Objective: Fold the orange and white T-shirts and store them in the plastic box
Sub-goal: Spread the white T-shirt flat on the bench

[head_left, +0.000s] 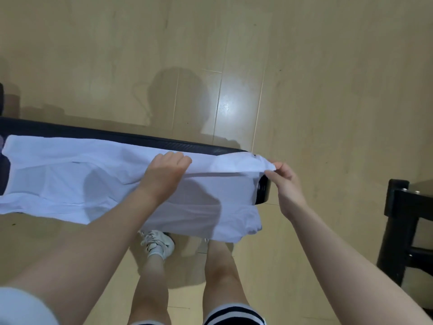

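— Where is the white cotton T-shirt?

— It lies spread out on the long black padded bench, and one end hangs over the near edge.

— What are the hands doing?

— The left hand grips a fold of the shirt with curled fingers. The right hand pinches the shirt's corner at the bench's end.
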Available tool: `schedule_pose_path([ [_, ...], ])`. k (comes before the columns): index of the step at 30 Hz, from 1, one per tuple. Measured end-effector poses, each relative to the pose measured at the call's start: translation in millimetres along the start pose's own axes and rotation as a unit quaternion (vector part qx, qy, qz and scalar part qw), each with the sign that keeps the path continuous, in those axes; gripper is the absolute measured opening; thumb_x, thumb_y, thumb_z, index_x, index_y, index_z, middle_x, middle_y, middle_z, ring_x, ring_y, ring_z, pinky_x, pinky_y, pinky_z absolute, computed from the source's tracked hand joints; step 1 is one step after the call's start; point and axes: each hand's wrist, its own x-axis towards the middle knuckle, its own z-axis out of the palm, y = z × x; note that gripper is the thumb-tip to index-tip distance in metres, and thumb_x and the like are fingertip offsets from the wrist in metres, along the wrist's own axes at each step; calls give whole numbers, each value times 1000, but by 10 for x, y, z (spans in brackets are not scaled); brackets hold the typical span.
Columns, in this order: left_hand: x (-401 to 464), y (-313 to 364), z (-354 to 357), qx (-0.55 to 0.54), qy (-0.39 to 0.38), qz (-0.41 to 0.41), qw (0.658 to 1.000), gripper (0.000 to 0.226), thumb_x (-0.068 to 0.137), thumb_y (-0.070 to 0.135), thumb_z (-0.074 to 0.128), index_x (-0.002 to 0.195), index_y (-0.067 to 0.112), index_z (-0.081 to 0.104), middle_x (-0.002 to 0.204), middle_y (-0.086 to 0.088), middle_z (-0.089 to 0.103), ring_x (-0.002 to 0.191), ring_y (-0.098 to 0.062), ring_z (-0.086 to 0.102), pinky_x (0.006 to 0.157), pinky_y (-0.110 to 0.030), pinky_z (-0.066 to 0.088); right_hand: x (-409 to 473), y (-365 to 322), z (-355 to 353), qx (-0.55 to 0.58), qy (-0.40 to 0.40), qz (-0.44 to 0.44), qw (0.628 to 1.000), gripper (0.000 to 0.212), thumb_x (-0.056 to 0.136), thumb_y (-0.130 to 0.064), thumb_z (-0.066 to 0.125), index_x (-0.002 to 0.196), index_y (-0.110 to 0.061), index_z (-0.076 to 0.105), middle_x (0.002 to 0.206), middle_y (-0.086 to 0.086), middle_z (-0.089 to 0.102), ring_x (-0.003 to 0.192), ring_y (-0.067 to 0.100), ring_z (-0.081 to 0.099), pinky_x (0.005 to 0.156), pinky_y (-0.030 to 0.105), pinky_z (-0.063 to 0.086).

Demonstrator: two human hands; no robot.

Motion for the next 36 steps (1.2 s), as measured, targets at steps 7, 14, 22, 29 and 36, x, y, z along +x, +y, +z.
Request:
schedule_pose_path([
  [7,-276,123,263,-7,-80,23,997,38,42,2,81,70,12,58,59,-5,50,47,-26,49,49,-25,23,-213,472,142,-76,20,156,985,34,89,-26,56,89,8,56,85,7,51,75,19,47,66,29,41],
  [14,-185,266,395,-34,-11,42,998,42,37,-13,74,68,10,56,56,-6,45,49,-20,23,48,-25,20,94,389,304,89,133,80,984,38,83,-18,63,56,-20,37,61,-1,41,57,16,36,53,25,31],
  [22,-263,213,412,-126,-81,57,987,22,77,32,58,78,10,61,82,-9,51,61,-26,49,52,-27,33,-250,687,-38,1,-24,183,983,7,84,-15,62,79,-14,58,84,2,60,75,14,53,77,28,38],
  [29,195,318,278,-152,-20,-106,982,30,94,23,38,114,5,52,104,-18,50,76,-35,56,51,-37,41,321,491,106,84,85,237,964,19,86,-31,62,84,-12,62,71,0,59,60,16,53,57,26,45],
  [36,327,267,265,-152,-14,-120,981,22,97,20,41,97,0,52,101,-18,48,77,-30,44,55,-35,31,423,484,-8,114,183,168,962,26,88,-12,57,63,-14,49,64,0,49,55,14,42,48,19,41],
])
